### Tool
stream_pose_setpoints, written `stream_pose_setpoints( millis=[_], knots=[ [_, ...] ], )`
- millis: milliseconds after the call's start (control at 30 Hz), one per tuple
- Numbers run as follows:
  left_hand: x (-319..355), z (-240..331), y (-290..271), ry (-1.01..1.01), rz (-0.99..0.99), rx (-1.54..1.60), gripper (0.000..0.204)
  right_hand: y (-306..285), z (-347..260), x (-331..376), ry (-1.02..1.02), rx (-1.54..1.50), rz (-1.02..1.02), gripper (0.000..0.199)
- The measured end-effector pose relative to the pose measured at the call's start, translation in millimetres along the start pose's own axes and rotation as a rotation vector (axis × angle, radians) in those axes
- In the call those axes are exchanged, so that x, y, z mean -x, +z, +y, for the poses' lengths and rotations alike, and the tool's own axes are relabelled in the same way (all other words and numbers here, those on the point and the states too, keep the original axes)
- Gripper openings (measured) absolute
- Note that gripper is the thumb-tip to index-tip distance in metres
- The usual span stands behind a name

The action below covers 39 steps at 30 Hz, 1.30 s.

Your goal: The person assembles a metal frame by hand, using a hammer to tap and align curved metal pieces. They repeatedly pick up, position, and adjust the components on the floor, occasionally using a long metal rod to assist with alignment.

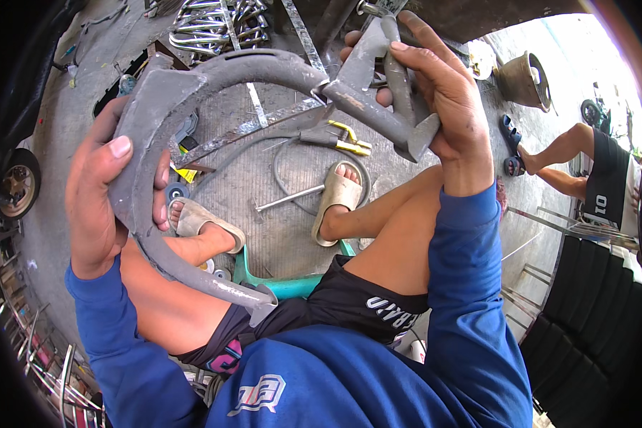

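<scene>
I hold a curved grey metal tube (192, 78), bent in a wide arc with flattened ends, up in front of me. My left hand (103, 196) grips its left bend, thumb on top. My right hand (435, 93) is closed around the angled bracket end at the upper right, together with a straight grey bar. The tube's lower end (260, 303) hangs over my lap. Below it are my bare legs, beige sandals (335, 196) and a teal stool (285, 285).
On the ribbed metal floor lie a welding holder with yellow jaws (339, 139) and its cable, a flat steel strip (253, 128) and a loose rod (289, 198). Shiny bent tubes (217, 25) are stacked at the top. Another person's legs (563, 160) are at right, near black panels.
</scene>
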<state>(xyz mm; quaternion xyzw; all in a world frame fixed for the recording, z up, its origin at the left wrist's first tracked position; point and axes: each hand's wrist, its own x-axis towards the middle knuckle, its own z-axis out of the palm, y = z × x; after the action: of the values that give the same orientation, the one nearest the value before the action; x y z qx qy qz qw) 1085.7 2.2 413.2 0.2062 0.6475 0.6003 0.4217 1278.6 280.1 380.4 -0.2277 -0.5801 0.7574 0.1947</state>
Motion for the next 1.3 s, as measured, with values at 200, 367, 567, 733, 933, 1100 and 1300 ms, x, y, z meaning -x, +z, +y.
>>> stream_pose_setpoints(
  millis=[200, 367, 567, 733, 933, 1100, 1300],
  knots=[
    [-1, 2, 3, 0.032, 0.065, -0.083, 0.071, 8, -14, 6, 0.045, -0.064, 0.125, 0.076],
    [-1, 1, 6, 0.017, 0.075, -0.071, 0.076, 11, -23, 11, 0.056, -0.04, 0.144, 0.077],
    [1, -1, 8, 0.022, 0.072, -0.071, 0.078, 5, -17, 5, 0.005, -0.036, 0.086, 0.076],
    [1, 0, 7, 0.035, 0.056, -0.022, 0.076, 3, -17, 3, -0.066, -0.062, 0.022, 0.077],
    [3, -3, 6, 0.059, 0.065, 0.002, 0.075, 6, -24, 7, -0.032, -0.128, 0.04, 0.079],
    [5, -6, 5, 0.077, 0.053, 0.017, 0.075, 6, -25, 10, 0.014, -0.162, 0.085, 0.081],
    [5, -6, 4, 0.101, 0.041, 0.011, 0.074, 7, -31, 12, 0.03, -0.334, 0.05, 0.083]
  ],
)
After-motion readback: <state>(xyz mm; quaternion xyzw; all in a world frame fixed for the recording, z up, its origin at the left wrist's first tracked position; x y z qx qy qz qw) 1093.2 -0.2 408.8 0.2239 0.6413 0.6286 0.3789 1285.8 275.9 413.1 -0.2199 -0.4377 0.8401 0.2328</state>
